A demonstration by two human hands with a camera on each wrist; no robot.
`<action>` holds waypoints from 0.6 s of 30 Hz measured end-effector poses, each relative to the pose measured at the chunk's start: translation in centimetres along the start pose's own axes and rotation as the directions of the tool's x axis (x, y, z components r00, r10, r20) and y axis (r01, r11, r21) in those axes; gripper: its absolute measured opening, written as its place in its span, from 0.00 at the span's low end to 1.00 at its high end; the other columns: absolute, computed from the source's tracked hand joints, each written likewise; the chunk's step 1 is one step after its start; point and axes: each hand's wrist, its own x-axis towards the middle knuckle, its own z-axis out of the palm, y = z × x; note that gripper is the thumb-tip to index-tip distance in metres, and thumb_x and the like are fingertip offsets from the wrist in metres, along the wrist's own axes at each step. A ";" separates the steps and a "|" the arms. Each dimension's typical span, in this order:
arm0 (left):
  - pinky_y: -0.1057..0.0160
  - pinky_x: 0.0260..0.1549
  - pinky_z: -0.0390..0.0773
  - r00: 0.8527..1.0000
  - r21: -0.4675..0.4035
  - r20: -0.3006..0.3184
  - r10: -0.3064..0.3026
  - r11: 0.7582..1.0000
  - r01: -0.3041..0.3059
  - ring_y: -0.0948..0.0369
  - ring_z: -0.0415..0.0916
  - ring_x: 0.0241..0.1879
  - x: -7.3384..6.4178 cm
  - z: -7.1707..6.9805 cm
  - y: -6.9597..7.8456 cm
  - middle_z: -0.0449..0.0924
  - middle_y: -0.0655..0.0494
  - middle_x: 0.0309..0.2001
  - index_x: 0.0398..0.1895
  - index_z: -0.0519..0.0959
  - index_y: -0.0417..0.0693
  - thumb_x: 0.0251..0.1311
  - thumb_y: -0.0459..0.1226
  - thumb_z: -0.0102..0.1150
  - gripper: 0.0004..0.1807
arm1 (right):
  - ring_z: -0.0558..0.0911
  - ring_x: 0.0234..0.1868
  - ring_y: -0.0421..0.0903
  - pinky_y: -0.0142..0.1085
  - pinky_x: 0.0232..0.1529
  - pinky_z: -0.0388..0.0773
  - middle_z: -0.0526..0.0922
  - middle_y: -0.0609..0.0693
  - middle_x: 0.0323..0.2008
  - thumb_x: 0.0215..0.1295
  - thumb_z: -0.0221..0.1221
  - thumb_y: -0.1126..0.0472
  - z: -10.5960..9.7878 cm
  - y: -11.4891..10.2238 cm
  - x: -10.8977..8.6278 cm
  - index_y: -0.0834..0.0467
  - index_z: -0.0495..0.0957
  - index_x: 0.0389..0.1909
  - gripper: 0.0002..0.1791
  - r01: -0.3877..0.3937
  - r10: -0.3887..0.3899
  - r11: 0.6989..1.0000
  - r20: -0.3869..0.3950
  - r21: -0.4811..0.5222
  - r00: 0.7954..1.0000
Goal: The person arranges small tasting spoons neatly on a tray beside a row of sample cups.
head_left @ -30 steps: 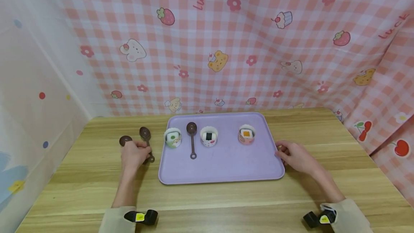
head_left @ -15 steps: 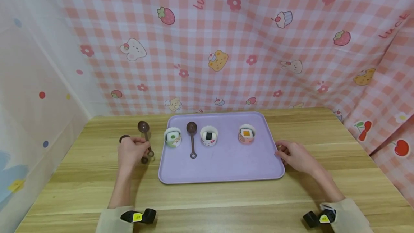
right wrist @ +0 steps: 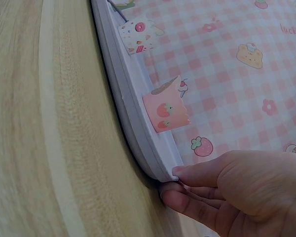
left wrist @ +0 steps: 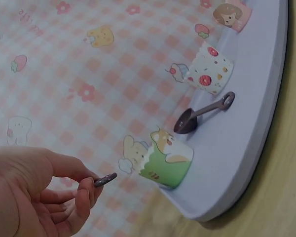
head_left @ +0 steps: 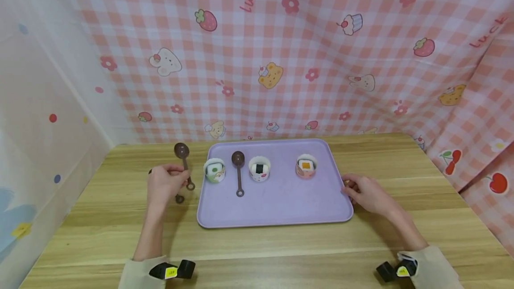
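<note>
My left hand pinches the handle of a brown measuring spoon between thumb and forefinger. The spoon is raised above the table left of the lilac tray, its bowl pointing away. In the left wrist view only the ring end of its handle shows past the fingertips. Under that hand lies another brown spoon, mostly hidden. My right hand grips the tray's right rim; in the right wrist view the thumb is on the rim and the fingers lie below.
On the tray are a green paper cup, a third brown spoon, a white patterned cup and a pink cup. Each cup holds a small rice-ball-like piece. A checked curtain hangs behind the wooden table.
My left hand has lifted the measuring spoon off the table, shifting slightly left and then a little back to the right. My right hand and the tray have stayed put.
</note>
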 end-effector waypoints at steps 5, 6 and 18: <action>0.72 0.22 0.78 1.000 -0.006 0.008 0.014 1.000 -0.014 0.66 0.81 0.22 -0.3 0.0 0.7 0.86 0.46 0.31 0.44 0.83 0.30 0.60 0.34 0.66 0.15 | 0.80 0.25 0.39 0.32 0.25 0.80 0.83 0.50 0.29 0.68 0.61 0.71 0.0 0.0 0.0 0.75 0.76 0.52 0.15 -0.001 0.001 1.000 0.000 0.000 1.000; 0.72 0.22 0.78 1.000 -0.008 0.008 0.019 1.000 -0.019 0.66 0.80 0.22 -0.4 0.1 0.9 0.86 0.46 0.31 0.44 0.83 0.30 0.60 0.34 0.66 0.15 | 0.80 0.26 0.40 0.32 0.25 0.80 0.83 0.50 0.29 0.68 0.61 0.71 0.0 -0.1 0.0 0.75 0.76 0.52 0.15 -0.001 0.001 1.000 0.001 -0.001 1.000; 0.72 0.27 0.77 0.997 0.013 0.011 0.072 0.997 -0.073 0.62 0.84 0.26 -1.6 0.4 2.7 0.87 0.44 0.35 0.44 0.84 0.33 0.60 0.35 0.64 0.14 | 0.81 0.24 0.40 0.33 0.24 0.80 0.83 0.50 0.28 0.67 0.60 0.73 -0.1 -0.2 0.0 0.75 0.77 0.51 0.13 0.019 -0.019 1.000 -0.006 0.009 1.000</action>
